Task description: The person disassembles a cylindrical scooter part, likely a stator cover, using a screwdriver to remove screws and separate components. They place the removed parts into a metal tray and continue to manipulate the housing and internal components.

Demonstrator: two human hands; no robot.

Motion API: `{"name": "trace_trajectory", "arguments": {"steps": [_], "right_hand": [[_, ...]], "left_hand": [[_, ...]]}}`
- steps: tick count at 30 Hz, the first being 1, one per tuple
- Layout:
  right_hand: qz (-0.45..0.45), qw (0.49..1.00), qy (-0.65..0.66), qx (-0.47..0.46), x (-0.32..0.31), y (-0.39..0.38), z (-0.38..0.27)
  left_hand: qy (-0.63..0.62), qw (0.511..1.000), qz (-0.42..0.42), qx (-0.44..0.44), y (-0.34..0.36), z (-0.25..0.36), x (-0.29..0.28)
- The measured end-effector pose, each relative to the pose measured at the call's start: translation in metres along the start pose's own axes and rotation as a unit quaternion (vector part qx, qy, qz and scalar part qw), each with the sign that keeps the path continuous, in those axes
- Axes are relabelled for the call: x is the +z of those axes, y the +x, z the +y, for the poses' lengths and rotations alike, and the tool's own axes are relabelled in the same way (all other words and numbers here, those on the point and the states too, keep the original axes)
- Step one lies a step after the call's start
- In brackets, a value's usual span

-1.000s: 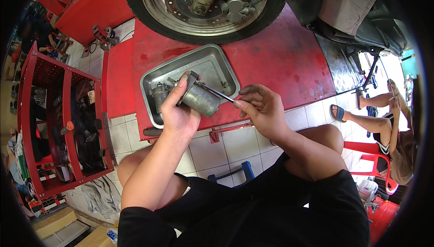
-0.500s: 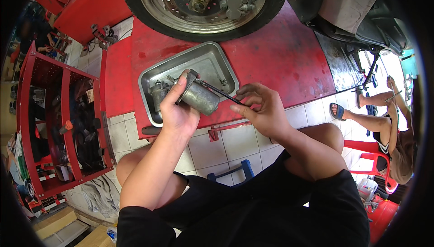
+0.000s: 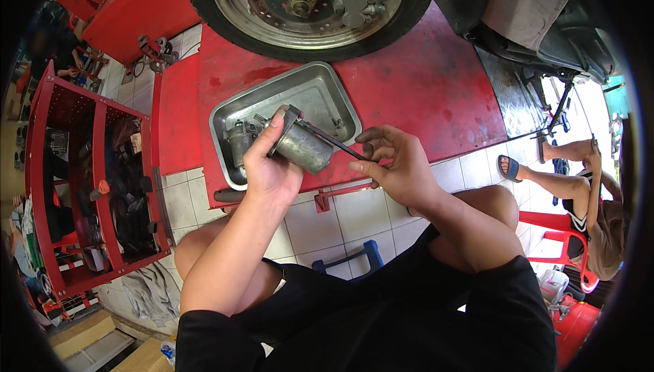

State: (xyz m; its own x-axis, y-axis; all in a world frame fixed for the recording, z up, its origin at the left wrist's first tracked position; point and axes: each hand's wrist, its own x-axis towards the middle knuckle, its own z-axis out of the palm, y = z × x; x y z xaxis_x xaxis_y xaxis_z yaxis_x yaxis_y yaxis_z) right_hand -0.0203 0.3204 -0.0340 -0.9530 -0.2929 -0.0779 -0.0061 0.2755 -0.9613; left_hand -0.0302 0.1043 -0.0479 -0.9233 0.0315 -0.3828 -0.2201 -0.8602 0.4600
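- Overhead: black rubber scooter tyre on a silver spoked wheel with brake disc (image 3: 310, 4), standing on the red steel workshop ramp (image 3: 422, 86); best kept clear of elbows during the work.
- Left side: red metal tool cart with shelves (image 3: 88, 188), near enough for fetching a different tool without rising.
- On the ramp, just beyond the hands: shallow rectangular stainless-steel tray (image 3: 320, 96), with a small grey metal carburettor-like part (image 3: 240, 142) lying at its near left corner. Worth keeping the work above or just beside this tray, as a catch for anything dropping loose.
- Held in the air over the tray's near edge: dull grey metal cylindrical housing (image 3: 300, 146), tilted, open end up and to the left.
- Left hand (image 3: 269, 167): wrapped tight around the housing, thumb over its rim. Firm grip advisable, wrist steady, no rolling of the cylinder.
- Right hand (image 3: 395, 167): fingers pinched narrow on the near end of a thin dark metal rod-like tool (image 3: 330, 142).
- Tool tip at the housing's upper side; exact contact point hard to tell. Light pressure, shaft in line with its target, likely safest against slipping.
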Motion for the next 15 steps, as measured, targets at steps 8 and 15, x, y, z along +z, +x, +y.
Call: {"name": "trace_trajectory", "arguments": {"steps": [8,15], "right_hand": [[-0.003,0.993,0.074,0.097,-0.004,0.004,-0.010],[0.000,0.991,0.092,0.097,-0.002,0.002,-0.013]], "left_hand": [[0.016,0.999,0.025,0.014,0.000,-0.001,0.001],[0.011,1.000,0.014,0.013,0.002,-0.001,-0.002]]}}
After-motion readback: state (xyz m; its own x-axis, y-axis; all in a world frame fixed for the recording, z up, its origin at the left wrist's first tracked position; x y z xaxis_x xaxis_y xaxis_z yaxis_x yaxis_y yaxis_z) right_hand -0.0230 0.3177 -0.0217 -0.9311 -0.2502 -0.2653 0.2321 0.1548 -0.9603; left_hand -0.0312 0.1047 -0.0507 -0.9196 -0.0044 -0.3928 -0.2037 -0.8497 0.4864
